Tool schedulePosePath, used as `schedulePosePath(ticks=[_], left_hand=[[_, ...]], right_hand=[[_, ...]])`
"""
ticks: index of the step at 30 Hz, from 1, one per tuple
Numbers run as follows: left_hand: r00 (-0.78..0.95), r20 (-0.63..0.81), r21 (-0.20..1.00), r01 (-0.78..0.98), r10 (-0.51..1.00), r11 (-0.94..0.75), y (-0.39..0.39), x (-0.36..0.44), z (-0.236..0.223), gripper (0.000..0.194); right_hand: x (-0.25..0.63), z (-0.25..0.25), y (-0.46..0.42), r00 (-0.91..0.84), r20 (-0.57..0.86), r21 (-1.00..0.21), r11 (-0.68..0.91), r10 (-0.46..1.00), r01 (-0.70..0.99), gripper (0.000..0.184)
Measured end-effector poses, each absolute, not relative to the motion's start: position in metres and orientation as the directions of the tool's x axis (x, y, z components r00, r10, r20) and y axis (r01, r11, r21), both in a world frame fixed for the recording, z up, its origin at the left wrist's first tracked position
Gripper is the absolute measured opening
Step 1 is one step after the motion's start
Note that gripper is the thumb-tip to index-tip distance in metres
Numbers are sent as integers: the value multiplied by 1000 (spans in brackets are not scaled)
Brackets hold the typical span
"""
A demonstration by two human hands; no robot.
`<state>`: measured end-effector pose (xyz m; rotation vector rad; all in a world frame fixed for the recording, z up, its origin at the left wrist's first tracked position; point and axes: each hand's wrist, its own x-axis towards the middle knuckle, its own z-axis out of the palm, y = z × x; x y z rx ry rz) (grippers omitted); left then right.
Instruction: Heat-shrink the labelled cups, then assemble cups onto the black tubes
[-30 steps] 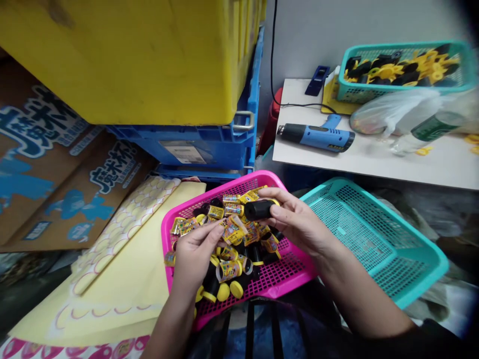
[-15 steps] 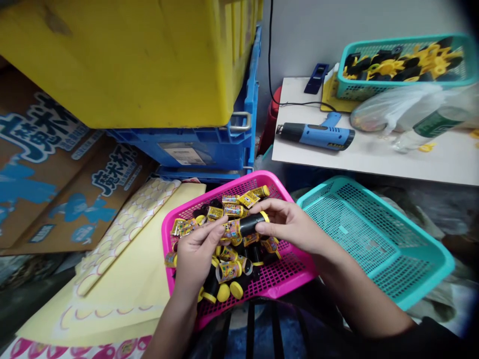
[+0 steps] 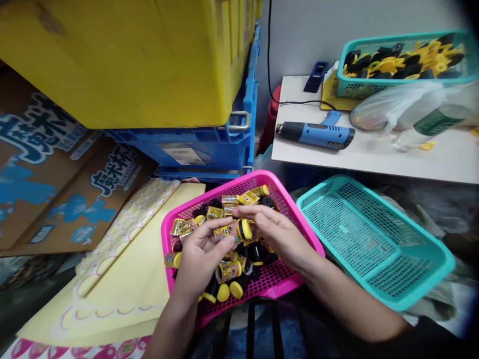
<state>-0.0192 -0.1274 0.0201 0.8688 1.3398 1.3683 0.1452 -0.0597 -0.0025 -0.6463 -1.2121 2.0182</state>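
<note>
My left hand (image 3: 204,252) is closed on a small black tube with a yellow cap (image 3: 234,231), its body covered by a colourful printed sleeve. The tube lies nearly level above the pink basket, cap end to the right. My right hand (image 3: 275,229) is beside the cap with its fingers stretched out; whether it touches the cap I cannot tell. Below both hands, the pink basket (image 3: 303,219) holds several black tubes with yellow caps (image 3: 236,289), some bare and some in printed sleeves (image 3: 228,271). Part of the pile is hidden by my hands.
A turquoise basket (image 3: 419,294) stands to the right. On the white table are a blue heat gun (image 3: 322,135), a plastic bag (image 3: 389,107), a bottle (image 3: 434,124) and a turquoise basket of black and yellow parts (image 3: 348,89). Yellow (image 3: 149,65) and blue crates (image 3: 220,149) rise ahead; cardboard (image 3: 78,179) leans left.
The printed sleeve now covers the tube's black body, which was half bare. My right hand has let go of the cap end and straightened its fingers. The tube has shifted slightly left.
</note>
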Motion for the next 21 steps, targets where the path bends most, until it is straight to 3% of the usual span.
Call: schedulePosePath(ticks=[4,7,11,16,19,21], left_hand=[[-231,-72,980,-196,970,26,-129,-15,14,22],[-231,-59,981,-194,971,14,-130,-12,11,24],[-193,-77,976,-216,978,34,-130,-11,11,21],[-217,-66,986,-161,974,31,-131,-13,12,27],[-298,-5,998,65,954,26,-132,-24,13,31],[-374,103,945,327,922,27,-131,-36,14,34]], right_hand=[[137,-8,-65,-766,-211,-663,-665,607,-344,47],[131,-14,-70,-758,-228,-587,-708,611,-393,46],[128,-19,-72,-723,-251,-615,-683,644,-395,44],[137,-15,-62,-769,-151,-646,-651,622,-399,43],[159,-8,-45,-635,-142,-816,-453,760,-359,41],[177,-3,-33,-489,-116,-968,-209,864,-139,38]])
